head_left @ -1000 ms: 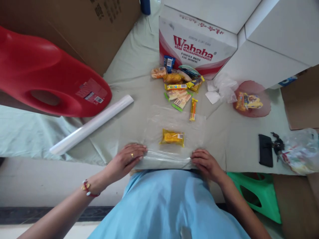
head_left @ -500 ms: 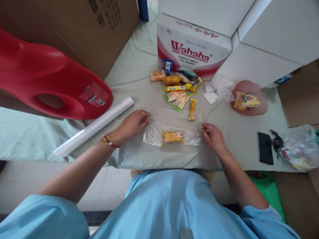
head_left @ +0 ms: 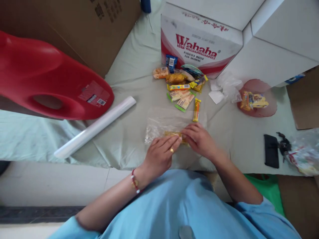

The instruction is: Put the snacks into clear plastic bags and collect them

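Note:
On the table's front part lies a sheet of clear plastic film [head_left: 156,124] with a yellow snack packet [head_left: 171,133] on it. My left hand [head_left: 160,154], with a ring and a red bracelet, is over the packet's near side, fingers close together and tips on it; its thumb is hidden. At the packet's right end, the bent fingers of my right hand [head_left: 199,139] grip the packet and film. Both hands nearly touch. A slim yellow snack bar [head_left: 196,110] lies just beyond my right hand.
Behind the film is a pile of packaged snacks [head_left: 180,78] against a Wahaha carton [head_left: 199,46]. A white roll [head_left: 96,127] and a big red jug [head_left: 82,93] lie left. To the right are a pink dish [head_left: 271,103] with snacks, a crumpled bag [head_left: 230,86] and a black phone [head_left: 271,151].
Both hands have left the film's side edges and come together over the snack packet. The film's near edge is now folded in around the packet. The view has shifted slightly.

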The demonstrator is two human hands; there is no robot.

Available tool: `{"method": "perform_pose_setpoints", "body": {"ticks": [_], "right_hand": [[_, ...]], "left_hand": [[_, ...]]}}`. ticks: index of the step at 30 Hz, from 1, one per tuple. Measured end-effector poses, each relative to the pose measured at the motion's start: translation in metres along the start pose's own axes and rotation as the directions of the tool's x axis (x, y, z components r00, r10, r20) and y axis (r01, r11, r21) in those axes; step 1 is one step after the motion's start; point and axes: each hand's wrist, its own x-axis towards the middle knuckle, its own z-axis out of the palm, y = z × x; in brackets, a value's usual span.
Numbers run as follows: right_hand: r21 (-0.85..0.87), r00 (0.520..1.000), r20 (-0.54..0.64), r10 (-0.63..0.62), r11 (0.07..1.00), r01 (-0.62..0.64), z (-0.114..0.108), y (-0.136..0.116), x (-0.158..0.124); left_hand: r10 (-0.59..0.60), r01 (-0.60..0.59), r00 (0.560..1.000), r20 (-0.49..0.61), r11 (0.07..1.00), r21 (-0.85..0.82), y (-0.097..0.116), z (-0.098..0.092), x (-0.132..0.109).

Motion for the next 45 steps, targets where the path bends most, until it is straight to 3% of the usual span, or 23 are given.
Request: {"method": "perform_pose_setpoints", "body": {"ticks": [4,8,13,15,18,21,26,29,31,33,34,37,38,39,40,43,45], "right_hand": [[-0.194,0.990,-0.005,0.144,0.971,-0.143,-0.009,0.020,0.046],[-0.366,0.962,0.155,0.225,0.917,-0.156,0.006,0.031,0.091],[-0.336,0.924,0.233,0.302,0.917,-0.215,0.010,0.036,0.111],[-0.275,0.948,0.217,0.232,0.946,-0.169,0.001,0.035,0.107],[-0.187,0.991,0.131,-0.008,0.982,0.033,-0.016,0.025,0.089],[-0.147,0.969,0.187,-0.163,0.970,0.192,-0.027,0.005,0.059],[-0.191,0.909,0.383,-0.163,0.949,0.250,-0.008,-0.018,0.007],[-0.128,0.919,0.381,-0.107,0.978,0.167,0.018,-0.018,-0.013],[-0.071,0.943,0.330,-0.038,0.995,0.065,0.034,-0.015,-0.022],[-0.016,0.962,0.274,0.003,1.000,0.001,0.045,-0.013,-0.028],[0.008,0.967,0.253,0.008,1.000,-0.011,0.049,-0.012,-0.030],[0.052,0.976,0.218,-0.003,0.999,-0.009,0.054,-0.012,-0.031],[0.049,0.976,0.216,-0.002,0.999,-0.009,0.053,-0.013,-0.030],[0.038,0.975,0.221,0.001,0.999,-0.010,0.052,-0.013,-0.029],[0.020,0.973,0.230,0.005,1.000,-0.010,0.051,-0.014,-0.028],[-0.055,0.965,0.259,0.024,0.998,-0.010,0.046,-0.018,-0.022],[-0.108,0.962,0.271,0.037,0.994,-0.008,0.043,-0.021,-0.020]], "left_hand": [[-0.116,0.114,0.989,0.093,0.993,0.025,-0.001,0.023,0.017],[-0.089,0.081,0.990,0.110,0.994,0.074,-0.008,0.027,0.020],[-0.096,0.088,0.990,0.100,0.993,0.080,-0.006,0.031,0.018],[-0.098,0.091,0.991,0.093,0.993,0.076,-0.006,0.032,0.017],[-0.088,0.083,0.993,0.076,0.994,0.070,-0.006,0.033,0.016],[-0.063,0.060,0.997,0.050,0.997,0.053,-0.008,0.035,0.015],[-0.005,0.002,0.998,-0.063,0.999,-0.049,-0.018,0.042,0.011],[0.001,-0.032,0.985,-0.170,0.983,-0.179,-0.027,0.040,-0.003],[-0.056,-0.010,0.972,-0.227,0.959,-0.284,-0.033,0.034,-0.016],[-0.206,0.088,0.940,-0.272,0.916,-0.390,-0.040,0.027,-0.027],[-0.316,0.167,0.903,-0.291,0.881,-0.442,-0.045,0.024,-0.031],[-0.641,0.416,0.705,-0.304,0.721,-0.554,-0.063,0.020,-0.033],[-0.691,0.455,0.660,-0.295,0.681,-0.574,-0.070,0.019,-0.031],[-0.701,0.458,0.655,-0.282,0.665,-0.590,-0.077,0.019,-0.028],[-0.678,0.431,0.686,-0.266,0.672,-0.602,-0.082,0.018,-0.024],[-0.478,0.270,0.849,-0.226,0.760,-0.592,-0.089,0.011,-0.007],[-0.353,0.211,0.916,-0.190,0.827,-0.520,-0.085,0.003,0.006]]}}
